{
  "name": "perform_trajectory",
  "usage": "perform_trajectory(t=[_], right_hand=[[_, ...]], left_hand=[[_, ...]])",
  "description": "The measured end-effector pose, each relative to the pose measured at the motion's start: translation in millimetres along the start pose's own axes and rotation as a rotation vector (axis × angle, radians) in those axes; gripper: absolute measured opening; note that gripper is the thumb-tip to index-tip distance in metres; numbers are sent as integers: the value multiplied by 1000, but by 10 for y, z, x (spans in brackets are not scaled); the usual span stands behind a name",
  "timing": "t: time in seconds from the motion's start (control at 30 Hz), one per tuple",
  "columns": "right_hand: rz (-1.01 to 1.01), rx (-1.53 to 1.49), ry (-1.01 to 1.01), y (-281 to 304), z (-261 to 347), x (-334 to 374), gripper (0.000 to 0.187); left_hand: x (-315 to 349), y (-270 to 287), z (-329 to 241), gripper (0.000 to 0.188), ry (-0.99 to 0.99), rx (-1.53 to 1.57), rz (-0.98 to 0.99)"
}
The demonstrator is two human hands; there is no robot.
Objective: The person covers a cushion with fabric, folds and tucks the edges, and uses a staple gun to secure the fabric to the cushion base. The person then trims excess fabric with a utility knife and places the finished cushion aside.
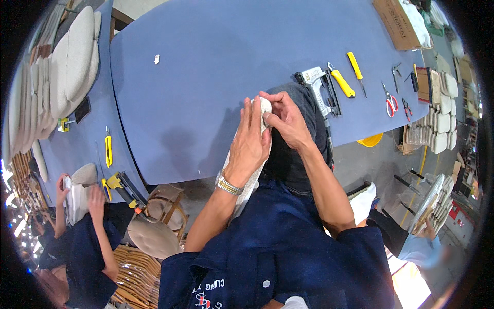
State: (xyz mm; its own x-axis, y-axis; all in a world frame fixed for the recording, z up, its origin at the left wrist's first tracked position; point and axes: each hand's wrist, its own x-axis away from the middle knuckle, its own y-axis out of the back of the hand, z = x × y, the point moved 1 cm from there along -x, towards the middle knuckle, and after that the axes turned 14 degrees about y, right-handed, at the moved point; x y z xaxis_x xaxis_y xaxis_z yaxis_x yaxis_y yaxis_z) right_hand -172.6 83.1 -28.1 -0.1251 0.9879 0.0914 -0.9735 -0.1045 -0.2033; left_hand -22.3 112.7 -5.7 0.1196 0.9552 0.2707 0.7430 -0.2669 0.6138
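Both hands point(249, 148) at cushion edge point(265, 105)

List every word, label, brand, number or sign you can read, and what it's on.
Navy shirt: white lettering with some red, upside down; wording not copied.
Cardboard box: dark printing; wording not copied.
Silver staple gun: dark marking, too small to read.

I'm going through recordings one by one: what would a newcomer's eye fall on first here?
Probably the left hand and right hand at the centre, both on a pale padded piece. Next, the broad blue tabletop beyond them, with a silver-and-black staple gun and two yellow-handled tools toward its right. Pale cushions are stacked at the far left.
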Motion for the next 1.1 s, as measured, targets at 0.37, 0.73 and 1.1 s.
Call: perform_trajectory(t=[0.37, 0.73, 1.1], right_hand=[[-85, 79, -1, -39, -92, -55, 43], [-88, -70, -41, -15, 0, 4, 42], [-88, -196, -82, -24, 87, 28, 47]], left_hand=[[12, -105, -4, 82, 100, -11, -25], [5, -92, -52, 76, 97, -61, -29], [13, -111, 2, 74, 62, -92, -49]])
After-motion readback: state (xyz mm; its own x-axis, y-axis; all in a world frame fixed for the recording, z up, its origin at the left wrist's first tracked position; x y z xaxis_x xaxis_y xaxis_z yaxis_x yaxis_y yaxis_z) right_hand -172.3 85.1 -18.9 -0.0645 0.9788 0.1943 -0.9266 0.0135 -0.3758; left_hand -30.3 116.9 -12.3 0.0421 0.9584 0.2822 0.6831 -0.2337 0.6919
